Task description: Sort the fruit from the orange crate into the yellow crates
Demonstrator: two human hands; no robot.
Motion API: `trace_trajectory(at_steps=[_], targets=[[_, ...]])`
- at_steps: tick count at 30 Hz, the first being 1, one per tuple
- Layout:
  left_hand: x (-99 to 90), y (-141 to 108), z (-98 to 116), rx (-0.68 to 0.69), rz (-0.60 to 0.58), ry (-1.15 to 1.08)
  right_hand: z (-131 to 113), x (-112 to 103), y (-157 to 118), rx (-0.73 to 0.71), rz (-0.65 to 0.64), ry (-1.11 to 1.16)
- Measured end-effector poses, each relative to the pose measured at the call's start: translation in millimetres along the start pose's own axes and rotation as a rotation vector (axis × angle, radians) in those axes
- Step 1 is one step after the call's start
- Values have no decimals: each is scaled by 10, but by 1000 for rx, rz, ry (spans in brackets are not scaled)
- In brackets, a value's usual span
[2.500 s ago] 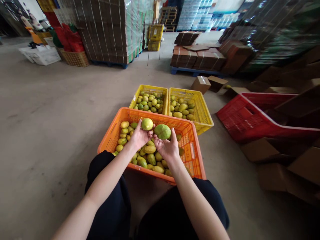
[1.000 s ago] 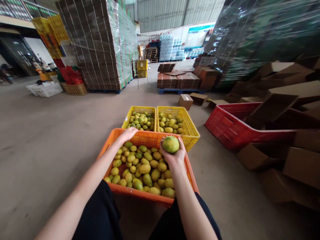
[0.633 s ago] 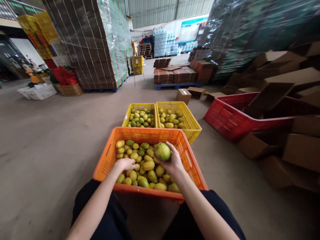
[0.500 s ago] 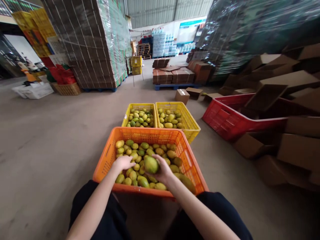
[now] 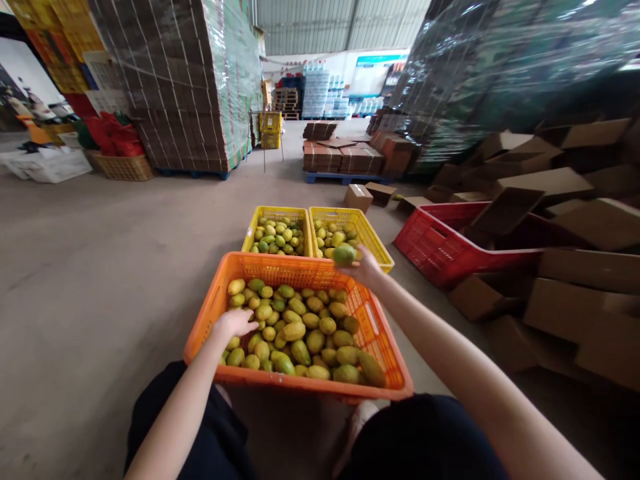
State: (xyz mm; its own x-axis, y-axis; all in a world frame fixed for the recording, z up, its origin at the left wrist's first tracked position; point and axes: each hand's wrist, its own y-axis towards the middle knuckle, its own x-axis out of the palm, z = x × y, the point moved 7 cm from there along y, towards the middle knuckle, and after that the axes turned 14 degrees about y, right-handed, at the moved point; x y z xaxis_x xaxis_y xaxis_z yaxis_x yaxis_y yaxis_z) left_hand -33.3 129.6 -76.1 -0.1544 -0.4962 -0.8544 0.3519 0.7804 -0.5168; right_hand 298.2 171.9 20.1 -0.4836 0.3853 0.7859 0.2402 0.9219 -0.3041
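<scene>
A large orange crate (image 5: 300, 383) stands before my knees, holding a layer of yellow-green fruit (image 5: 293, 331). My right hand (image 5: 367, 268) is closed on a green fruit (image 5: 345, 255), above the crate's far right edge and beside the right yellow crate (image 5: 373, 233). Over the left part of the orange crate, my left hand (image 5: 236, 323) rests near the fruit, its fingers apart and holding nothing. Behind, side by side, are the right yellow crate and the left yellow crate (image 5: 246, 233), both with fruit inside.
To the right, a red crate (image 5: 425, 247) sits among piled open cardboard boxes (image 5: 565, 287). Flattened cardboard bundles (image 5: 343, 160) lie on a blue pallet ahead. Tall wrapped stacks (image 5: 170, 87) rise on both sides.
My right hand has moved forward and right with the green fruit, from above the orange crate's middle to its far edge. My left hand has shifted slightly left. The view has turned slightly.
</scene>
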Motion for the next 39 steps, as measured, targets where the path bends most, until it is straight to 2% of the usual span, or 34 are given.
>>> trace_trajectory(at_steps=[3,6,11,14,18,22,24,28,31,34,36,39], targets=[[16,-14,-18,3,1,-4,-486,33,304,-26,172,-92],[16,-8,-34,4,3,-5,-571,-166,208,18,261,-169],[22,13,-1,7,-4,-22,-166,-630,-276,146,295,-231],[46,8,37,4,-22,-47,157,-734,-460,251,248,-187],[149,6,19,-24,-55,-90,456,-668,-558,283,194,-123],[393,-16,-46,-54,-114,-120,641,-449,-672,410,57,-128],[546,-37,-59,-44,-160,-120,611,-366,-740,427,26,-58],[829,7,-62,-1,-293,-62,394,-351,-871,335,138,132],[942,229,-72,4,-341,29,274,-329,-944,311,187,196],[935,615,-82,-34,-305,121,164,-370,-936,266,276,204],[856,915,-95,-67,-246,175,77,-432,-899,200,341,203],[638,1354,-178,-135,-118,234,-3,-512,-844,152,394,207]])
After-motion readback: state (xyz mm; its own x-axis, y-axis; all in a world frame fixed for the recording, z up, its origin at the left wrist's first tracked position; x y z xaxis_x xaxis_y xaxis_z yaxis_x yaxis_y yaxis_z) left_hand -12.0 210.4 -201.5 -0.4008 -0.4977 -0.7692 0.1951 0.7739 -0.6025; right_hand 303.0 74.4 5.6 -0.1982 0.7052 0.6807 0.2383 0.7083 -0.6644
